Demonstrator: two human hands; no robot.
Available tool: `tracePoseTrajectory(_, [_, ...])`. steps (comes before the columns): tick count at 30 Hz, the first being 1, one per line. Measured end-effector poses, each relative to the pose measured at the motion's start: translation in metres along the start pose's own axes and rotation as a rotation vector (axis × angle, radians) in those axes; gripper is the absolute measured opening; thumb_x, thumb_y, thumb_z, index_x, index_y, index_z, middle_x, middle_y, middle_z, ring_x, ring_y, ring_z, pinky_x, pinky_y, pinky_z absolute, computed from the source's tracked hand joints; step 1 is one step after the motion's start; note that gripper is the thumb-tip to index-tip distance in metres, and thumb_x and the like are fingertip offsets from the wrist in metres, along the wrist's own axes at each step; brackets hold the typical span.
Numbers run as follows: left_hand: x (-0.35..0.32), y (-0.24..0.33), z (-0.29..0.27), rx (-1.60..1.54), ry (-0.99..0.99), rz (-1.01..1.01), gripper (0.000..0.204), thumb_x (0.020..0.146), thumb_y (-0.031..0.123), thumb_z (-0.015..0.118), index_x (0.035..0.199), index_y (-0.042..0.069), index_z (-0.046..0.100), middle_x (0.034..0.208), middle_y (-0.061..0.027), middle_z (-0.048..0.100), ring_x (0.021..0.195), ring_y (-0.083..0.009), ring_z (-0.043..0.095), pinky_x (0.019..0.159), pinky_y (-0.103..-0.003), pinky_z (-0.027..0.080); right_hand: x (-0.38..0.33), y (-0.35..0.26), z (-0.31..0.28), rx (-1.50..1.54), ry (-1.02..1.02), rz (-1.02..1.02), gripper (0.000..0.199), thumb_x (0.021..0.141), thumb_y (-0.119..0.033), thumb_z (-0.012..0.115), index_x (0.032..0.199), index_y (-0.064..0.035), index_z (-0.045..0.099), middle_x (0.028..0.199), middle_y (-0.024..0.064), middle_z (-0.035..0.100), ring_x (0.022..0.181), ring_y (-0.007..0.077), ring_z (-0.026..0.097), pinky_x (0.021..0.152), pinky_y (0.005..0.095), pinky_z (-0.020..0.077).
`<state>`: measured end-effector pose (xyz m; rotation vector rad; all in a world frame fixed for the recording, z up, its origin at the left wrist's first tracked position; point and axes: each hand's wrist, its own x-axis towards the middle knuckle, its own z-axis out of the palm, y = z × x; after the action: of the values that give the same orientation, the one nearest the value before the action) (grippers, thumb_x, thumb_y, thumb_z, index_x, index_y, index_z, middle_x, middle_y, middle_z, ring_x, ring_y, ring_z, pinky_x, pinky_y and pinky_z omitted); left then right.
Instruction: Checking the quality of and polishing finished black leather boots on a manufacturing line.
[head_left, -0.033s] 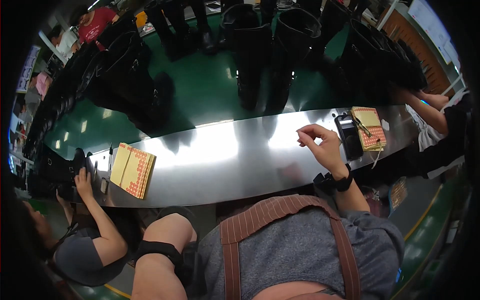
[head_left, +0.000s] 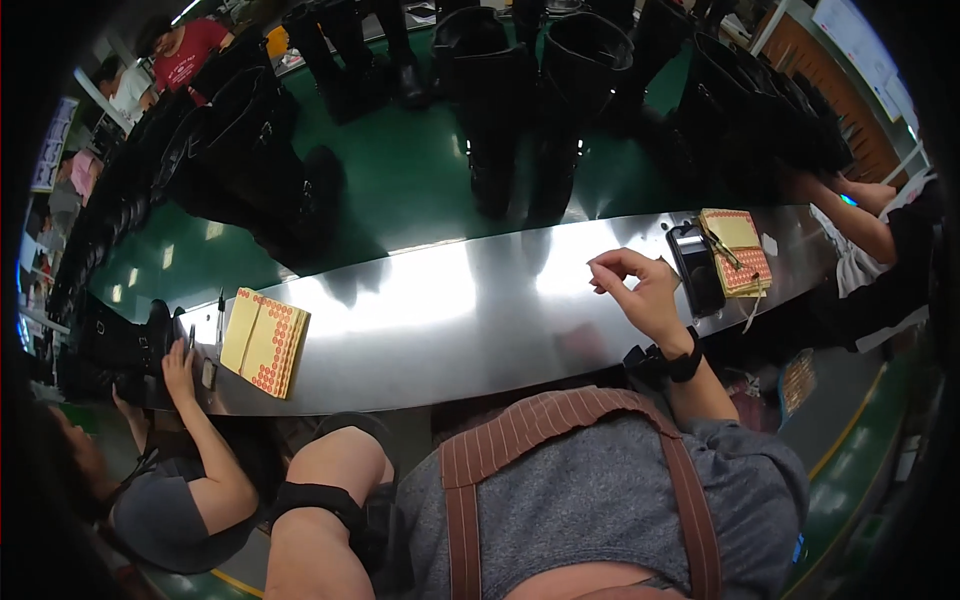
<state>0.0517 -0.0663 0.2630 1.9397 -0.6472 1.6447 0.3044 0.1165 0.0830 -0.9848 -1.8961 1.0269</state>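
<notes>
- Nothing had moved since the earlier frame; same pose, same layout.
- Right hand (head_left: pixel 642 292) was raised just over the steel counter (head_left: pixel 450 315), thumb and forefinger pinched together. Whatever sat in the pinch was too small to tell.
- Left hand was out of view. Only my bent forearm with its black band showed at the lower edge.
- Step, as I judged it: handling something tiny at the fingertips, above bare counter.
- Black phone-like device (head_left: pixel 695 268) lay just right of the pinch, not touching it. The pad of red-dot sheets (head_left: pixel 742 252) lay beside that, farther right.
- Any further pick would call for a short reach right to that pad.
- A second yellow dotted pad (head_left: pixel 264 342) lay well apart on the left, by a co-worker's hand (head_left: pixel 180 368).
- Black boots (head_left: pixel 500 110) stood on the green belt (head_left: pixel 400 195) beyond the counter.
</notes>
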Motion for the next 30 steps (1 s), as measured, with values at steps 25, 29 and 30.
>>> tracePoseTrajectory(25, [-0.034, -0.062, -0.036, 0.377, 0.319, -0.481, 0.036, 0.072, 0.013, 0.065, 0.107, 0.006, 0.058, 0.107, -0.0082, 0.05, 0.1, -0.0176, 0.046, 0.087, -0.032, 0.036, -0.014, 0.069, 0.006, 0.15, -0.211, 0.342, 0.035, 0.086, -0.02, 0.066, 0.114, -0.0003, 0.061, 0.084, 0.0099, 0.069, 0.074, 0.0139, 0.066, 0.066, 0.0252, 0.0515])
tracePoseTrajectory(29, [-0.148, -0.138, -0.134, 0.918, 0.568, -1.491, 0.08, 0.072, 0.026, 0.079, 0.137, -0.001, 0.041, 0.131, -0.0209, 0.046, 0.123, -0.0281, 0.045, 0.1, -0.038, 0.04, 0.042, 0.081, 0.012, -0.055, 0.083, 0.117, 0.078, 0.078, -0.037, 0.074, 0.136, 0.0019, 0.039, 0.12, 0.0208, 0.056, 0.104, 0.0274, 0.059, 0.083, 0.0358, 0.0498])
tracePoseTrajectory(30, [-0.179, -0.157, -0.154, 0.925, 0.595, -1.615, 0.088, 0.072, 0.029, 0.08, 0.142, 0.001, 0.035, 0.137, -0.0191, 0.043, 0.128, -0.0295, 0.042, 0.106, -0.04, 0.034, 0.066, 0.084, 0.018, -0.123, 0.132, 0.069, 0.093, 0.074, -0.042, 0.076, 0.141, 0.0031, 0.03, 0.131, 0.0241, 0.048, 0.116, 0.0326, 0.054, 0.09, 0.0403, 0.0476])
